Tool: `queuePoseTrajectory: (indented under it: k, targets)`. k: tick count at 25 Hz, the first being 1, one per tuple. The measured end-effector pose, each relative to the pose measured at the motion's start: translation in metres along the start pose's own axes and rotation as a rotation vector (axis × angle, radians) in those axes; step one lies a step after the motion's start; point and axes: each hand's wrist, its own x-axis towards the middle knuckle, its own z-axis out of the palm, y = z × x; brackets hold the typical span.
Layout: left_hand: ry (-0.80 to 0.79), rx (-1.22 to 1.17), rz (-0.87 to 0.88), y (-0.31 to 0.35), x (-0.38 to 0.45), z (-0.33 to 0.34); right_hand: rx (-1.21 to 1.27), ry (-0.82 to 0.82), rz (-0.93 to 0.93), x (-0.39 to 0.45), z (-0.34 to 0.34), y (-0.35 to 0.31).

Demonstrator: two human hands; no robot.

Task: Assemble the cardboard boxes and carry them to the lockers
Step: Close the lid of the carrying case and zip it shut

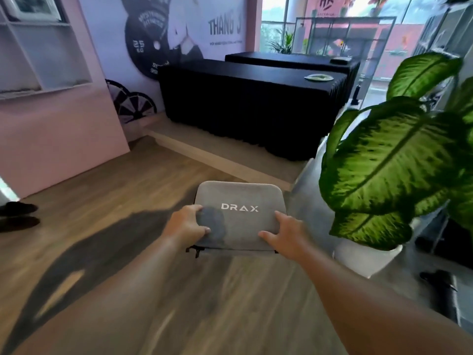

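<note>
Both hands carry a grey zip case marked DRAX [238,216] flat out in front, above the wooden floor [102,201]. The left hand [185,224] grips its left edge, fingers curled over the top; the right hand [284,233] clasps the right edge, thumb spread across the lid, probably to keep it level. No cardboard boxes or lockers show. A leafy plant [391,160] stands near on the right.
</note>
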Motion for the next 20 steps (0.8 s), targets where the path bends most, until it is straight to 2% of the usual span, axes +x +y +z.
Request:
queuePoseTrajectory:
  k: [5,13,20]
  targets:
    - [-0.021,0.038,0.065,0.015,0.15,-0.016,0.063,0.019,0.054,0.141,0.007,-0.017]
    - [-0.064,0.022,0.134,0.063,0.381,-0.035,0.083,0.084,0.123,0.356,-0.024,-0.036]
    - [-0.152,0.049,0.227,0.11,0.604,-0.014,0.057,0.159,0.29,0.54,-0.039,-0.025]
